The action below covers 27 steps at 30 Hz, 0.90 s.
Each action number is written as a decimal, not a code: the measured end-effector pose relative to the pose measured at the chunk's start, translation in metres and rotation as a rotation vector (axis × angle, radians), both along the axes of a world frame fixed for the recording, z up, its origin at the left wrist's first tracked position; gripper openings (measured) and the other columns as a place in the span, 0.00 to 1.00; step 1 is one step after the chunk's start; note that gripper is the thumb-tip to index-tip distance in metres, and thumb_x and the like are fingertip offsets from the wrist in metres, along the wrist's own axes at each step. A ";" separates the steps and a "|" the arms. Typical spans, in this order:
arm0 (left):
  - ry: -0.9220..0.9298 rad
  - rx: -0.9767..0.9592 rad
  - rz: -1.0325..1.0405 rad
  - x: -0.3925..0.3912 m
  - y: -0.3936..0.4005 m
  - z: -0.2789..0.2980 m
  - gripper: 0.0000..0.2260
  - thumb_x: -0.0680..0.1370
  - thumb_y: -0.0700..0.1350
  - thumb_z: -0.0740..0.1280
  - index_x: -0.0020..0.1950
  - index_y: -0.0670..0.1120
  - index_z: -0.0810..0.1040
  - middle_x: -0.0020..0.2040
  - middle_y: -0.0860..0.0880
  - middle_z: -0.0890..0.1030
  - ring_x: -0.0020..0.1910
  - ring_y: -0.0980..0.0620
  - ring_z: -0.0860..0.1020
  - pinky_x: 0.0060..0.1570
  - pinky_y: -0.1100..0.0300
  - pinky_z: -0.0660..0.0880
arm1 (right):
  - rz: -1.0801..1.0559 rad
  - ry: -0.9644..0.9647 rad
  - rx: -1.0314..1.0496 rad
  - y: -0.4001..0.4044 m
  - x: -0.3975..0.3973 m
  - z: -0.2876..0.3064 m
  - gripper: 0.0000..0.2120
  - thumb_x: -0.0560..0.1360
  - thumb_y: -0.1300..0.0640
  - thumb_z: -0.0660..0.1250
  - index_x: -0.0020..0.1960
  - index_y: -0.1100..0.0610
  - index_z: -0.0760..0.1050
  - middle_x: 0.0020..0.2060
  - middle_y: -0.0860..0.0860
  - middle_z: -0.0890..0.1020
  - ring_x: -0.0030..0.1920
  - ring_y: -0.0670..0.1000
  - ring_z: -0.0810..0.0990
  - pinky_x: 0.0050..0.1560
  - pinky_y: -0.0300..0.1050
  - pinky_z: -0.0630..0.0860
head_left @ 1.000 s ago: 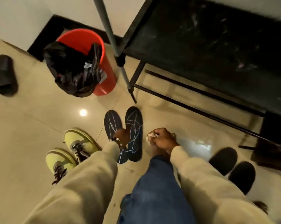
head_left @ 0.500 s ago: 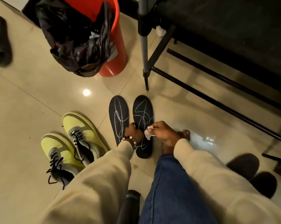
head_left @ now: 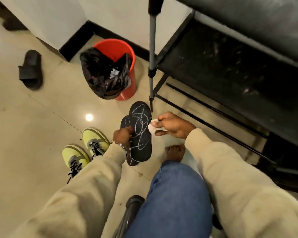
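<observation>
The left fingers [head_left: 128, 131] curl round the left edge of two black insoles [head_left: 142, 134] and pinch them together. The pair lies overlapped: the top one is scribbled with white lines, and the lower one shows at its left and near end. The right fingers [head_left: 159, 124] pinch a small white wipe [head_left: 152, 129] that touches the top insole's right edge. The left hand [head_left: 123, 135] wears a bead bracelet [head_left: 121, 146]. The right hand [head_left: 173, 128] is just right of the insoles, beyond a bare foot [head_left: 175, 152] on the floor [head_left: 33, 126]. Both sleeves are beige. Just left of the insoles stand two yellow sneakers [head_left: 95, 141]. Farther off is a red bin [head_left: 127, 54] with a black bag [head_left: 100, 73], a black slipper [head_left: 30, 69] far left, and a grey pole [head_left: 151, 48] and a black stand [head_left: 230, 62] to the right
</observation>
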State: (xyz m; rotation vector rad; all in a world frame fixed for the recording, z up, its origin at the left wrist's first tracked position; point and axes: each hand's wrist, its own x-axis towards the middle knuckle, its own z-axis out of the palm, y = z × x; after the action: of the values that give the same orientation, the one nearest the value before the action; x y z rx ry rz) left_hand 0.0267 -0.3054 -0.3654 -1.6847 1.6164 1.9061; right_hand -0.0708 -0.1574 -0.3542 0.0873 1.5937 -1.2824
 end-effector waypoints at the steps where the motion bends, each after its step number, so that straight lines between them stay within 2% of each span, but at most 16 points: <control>1: 0.034 0.054 0.080 0.003 0.001 0.022 0.04 0.74 0.36 0.67 0.44 0.38 0.82 0.33 0.44 0.83 0.38 0.44 0.81 0.36 0.56 0.78 | 0.001 0.020 -0.010 0.000 0.002 0.021 0.02 0.78 0.64 0.64 0.47 0.61 0.75 0.42 0.53 0.80 0.42 0.49 0.80 0.43 0.43 0.80; 3: 0.159 0.099 0.128 0.010 0.004 0.064 0.05 0.73 0.35 0.66 0.45 0.39 0.82 0.34 0.46 0.84 0.34 0.46 0.81 0.31 0.58 0.79 | 0.010 0.078 -0.038 0.001 0.010 0.067 0.02 0.78 0.63 0.64 0.49 0.61 0.75 0.43 0.53 0.80 0.42 0.49 0.80 0.43 0.42 0.80; 5: 0.287 0.069 0.130 0.017 0.007 0.100 0.07 0.73 0.35 0.65 0.45 0.41 0.82 0.38 0.46 0.84 0.38 0.46 0.81 0.32 0.61 0.79 | -0.018 0.133 -0.078 0.004 0.021 0.111 0.05 0.78 0.63 0.64 0.52 0.63 0.75 0.44 0.53 0.80 0.43 0.49 0.79 0.44 0.42 0.80; 7: 0.409 0.052 0.177 0.028 0.013 0.141 0.06 0.72 0.35 0.64 0.43 0.40 0.81 0.34 0.47 0.83 0.37 0.48 0.81 0.31 0.63 0.78 | -0.063 0.215 -0.123 0.010 0.036 0.155 0.09 0.77 0.64 0.64 0.56 0.67 0.75 0.44 0.53 0.80 0.44 0.49 0.80 0.45 0.42 0.80; 10: 0.582 0.033 0.201 0.039 0.026 0.193 0.07 0.67 0.37 0.67 0.43 0.38 0.82 0.36 0.44 0.82 0.37 0.47 0.79 0.41 0.53 0.79 | -0.139 0.348 -0.188 0.023 0.059 0.205 0.11 0.77 0.63 0.65 0.57 0.67 0.76 0.45 0.54 0.80 0.45 0.50 0.80 0.43 0.41 0.80; 11: 0.642 0.013 0.179 0.040 0.032 0.208 0.05 0.68 0.36 0.67 0.41 0.38 0.81 0.34 0.45 0.82 0.36 0.48 0.78 0.41 0.54 0.78 | -0.182 0.384 -0.214 0.030 0.066 0.219 0.10 0.77 0.63 0.65 0.57 0.66 0.76 0.45 0.55 0.80 0.45 0.51 0.80 0.42 0.41 0.80; 13: 0.737 -0.044 0.086 0.043 0.051 0.241 0.06 0.72 0.32 0.64 0.41 0.39 0.79 0.29 0.50 0.80 0.30 0.54 0.76 0.35 0.62 0.75 | -0.300 0.451 -0.264 0.052 0.083 0.244 0.08 0.77 0.62 0.65 0.54 0.63 0.77 0.46 0.56 0.81 0.45 0.52 0.80 0.43 0.43 0.80; 15: 0.807 -0.062 -0.009 0.040 0.074 0.267 0.08 0.74 0.31 0.62 0.41 0.40 0.78 0.30 0.50 0.80 0.30 0.54 0.77 0.33 0.63 0.75 | -0.431 0.515 -0.318 0.078 0.095 0.264 0.05 0.77 0.62 0.65 0.51 0.59 0.78 0.46 0.56 0.82 0.46 0.52 0.81 0.44 0.46 0.80; 19: 0.875 -0.016 -0.219 0.033 0.139 0.297 0.09 0.75 0.32 0.64 0.41 0.43 0.81 0.35 0.47 0.83 0.36 0.50 0.80 0.39 0.57 0.78 | -0.732 0.624 -0.383 0.146 0.122 0.292 0.05 0.77 0.63 0.65 0.52 0.61 0.77 0.43 0.54 0.83 0.42 0.50 0.83 0.39 0.44 0.81; 22: 0.891 0.040 -0.384 0.027 0.202 0.304 0.08 0.75 0.34 0.67 0.45 0.44 0.83 0.42 0.43 0.84 0.42 0.47 0.82 0.45 0.54 0.79 | -0.961 0.702 -0.377 0.209 0.142 0.296 0.06 0.76 0.63 0.67 0.52 0.59 0.77 0.44 0.54 0.84 0.43 0.53 0.83 0.41 0.47 0.81; 27: 0.945 0.077 -0.675 0.027 0.295 0.300 0.07 0.77 0.35 0.67 0.52 0.44 0.81 0.47 0.47 0.84 0.45 0.53 0.82 0.45 0.62 0.79 | -1.229 0.773 -0.304 0.296 0.173 0.284 0.08 0.72 0.63 0.71 0.50 0.58 0.77 0.43 0.52 0.85 0.41 0.51 0.82 0.34 0.41 0.79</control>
State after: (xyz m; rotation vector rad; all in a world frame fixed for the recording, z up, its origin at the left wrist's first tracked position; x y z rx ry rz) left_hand 0.0535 -0.0104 -0.0657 -0.0347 1.9360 2.3822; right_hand 0.1019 0.1384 -0.0699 0.4811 2.0074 -2.7419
